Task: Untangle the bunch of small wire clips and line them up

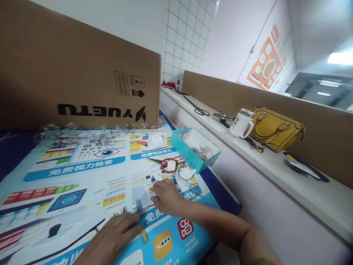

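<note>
L hand (117,233): nearest, well L of & nearer than teal box (184,154); palm down on printed sheet (91,200), fingers slightly bent, close tog; can't tell if anything's held underneath

Yellow bit (144,236): by L hand fingertips, nearer than teal box; too small to ID

Pointed metal pcs (121,212): at far edge of L hand fingers, L of & nearer than teal box; can't tell if touching

R hand (167,197): btwn pointed metal pcs & teal box, nearer than box; fingers curled, narrow gap to thumb; can't tell if holding anything

Thin metal pcs (196,188): just nearer than teal box, R of R hand

Clear roll (186,172): just beside teal box, near side

Red-handled scissors (162,165): just L of teal box, beyond R hand

Metal pile (200,152): inside teal box

White mug (239,125), yellow handbag (277,129): on ledge (264,162), R of teal box

Tangled clear pcs (102,135): L of & beyond teal box, along foot of YUETU carton (96,84)
</note>
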A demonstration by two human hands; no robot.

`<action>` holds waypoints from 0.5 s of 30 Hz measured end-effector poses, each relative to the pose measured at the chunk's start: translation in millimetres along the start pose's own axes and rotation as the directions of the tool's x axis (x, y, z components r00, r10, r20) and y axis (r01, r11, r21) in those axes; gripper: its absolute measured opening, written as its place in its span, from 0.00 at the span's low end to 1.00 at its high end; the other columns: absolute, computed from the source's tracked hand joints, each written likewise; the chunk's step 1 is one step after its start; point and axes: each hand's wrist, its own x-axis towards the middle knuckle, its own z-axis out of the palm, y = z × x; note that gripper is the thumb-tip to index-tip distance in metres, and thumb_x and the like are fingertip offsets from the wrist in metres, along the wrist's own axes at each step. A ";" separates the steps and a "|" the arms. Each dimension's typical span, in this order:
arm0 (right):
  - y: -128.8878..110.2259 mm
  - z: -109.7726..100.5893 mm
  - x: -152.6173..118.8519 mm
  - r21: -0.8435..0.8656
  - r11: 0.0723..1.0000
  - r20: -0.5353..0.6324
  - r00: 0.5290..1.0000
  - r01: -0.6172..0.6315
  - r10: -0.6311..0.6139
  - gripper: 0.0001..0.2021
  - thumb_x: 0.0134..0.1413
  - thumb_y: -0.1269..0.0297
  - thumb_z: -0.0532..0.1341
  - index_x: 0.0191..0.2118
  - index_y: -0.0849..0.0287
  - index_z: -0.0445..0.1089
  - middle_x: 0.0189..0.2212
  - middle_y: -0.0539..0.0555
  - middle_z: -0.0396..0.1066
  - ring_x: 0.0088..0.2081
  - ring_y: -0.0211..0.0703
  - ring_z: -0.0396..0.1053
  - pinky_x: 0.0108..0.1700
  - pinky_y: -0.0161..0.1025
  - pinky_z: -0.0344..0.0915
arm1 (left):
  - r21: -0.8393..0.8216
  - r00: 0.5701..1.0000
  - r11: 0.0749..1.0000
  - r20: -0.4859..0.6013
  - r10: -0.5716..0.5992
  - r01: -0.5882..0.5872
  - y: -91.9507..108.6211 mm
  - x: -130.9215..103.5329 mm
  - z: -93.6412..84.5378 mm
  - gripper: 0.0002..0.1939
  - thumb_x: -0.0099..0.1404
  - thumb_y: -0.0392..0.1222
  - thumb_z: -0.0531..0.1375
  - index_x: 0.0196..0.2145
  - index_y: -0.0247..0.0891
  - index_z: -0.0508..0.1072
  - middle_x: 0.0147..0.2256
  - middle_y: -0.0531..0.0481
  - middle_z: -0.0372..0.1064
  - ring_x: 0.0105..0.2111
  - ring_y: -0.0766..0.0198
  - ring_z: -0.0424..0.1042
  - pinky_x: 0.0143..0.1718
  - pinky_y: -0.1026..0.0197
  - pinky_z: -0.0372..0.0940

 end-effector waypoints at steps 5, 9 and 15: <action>-26.1 9.5 38.9 0.131 0.991 -0.067 0.997 -0.038 0.047 0.12 0.56 0.62 0.53 0.44 0.54 0.68 0.39 0.52 0.69 0.43 0.40 0.64 0.47 0.37 0.59 | -0.004 0.992 0.992 -0.027 -0.124 0.124 11.6 13.4 -14.7 0.13 0.65 0.37 0.51 0.43 0.47 0.71 0.43 0.48 0.67 0.42 0.60 0.63 0.42 0.59 0.58; -28.8 29.4 96.4 0.294 0.956 -0.108 0.993 -0.007 0.040 0.12 0.57 0.62 0.51 0.41 0.55 0.70 0.36 0.50 0.71 0.38 0.39 0.67 0.43 0.35 0.61 | 0.014 0.976 0.976 0.012 -0.218 0.218 19.0 20.1 -20.6 0.11 0.66 0.38 0.50 0.41 0.43 0.71 0.39 0.48 0.66 0.39 0.60 0.62 0.38 0.59 0.59; -18.9 69.8 182.7 0.398 0.916 -0.109 0.989 -0.049 0.101 0.18 0.57 0.57 0.47 0.40 0.57 0.71 0.27 0.49 0.72 0.28 0.39 0.66 0.34 0.34 0.60 | 0.008 0.943 0.943 -0.013 -0.331 0.331 17.9 24.0 -16.5 0.12 0.66 0.36 0.48 0.44 0.39 0.68 0.41 0.45 0.65 0.41 0.58 0.62 0.42 0.55 0.60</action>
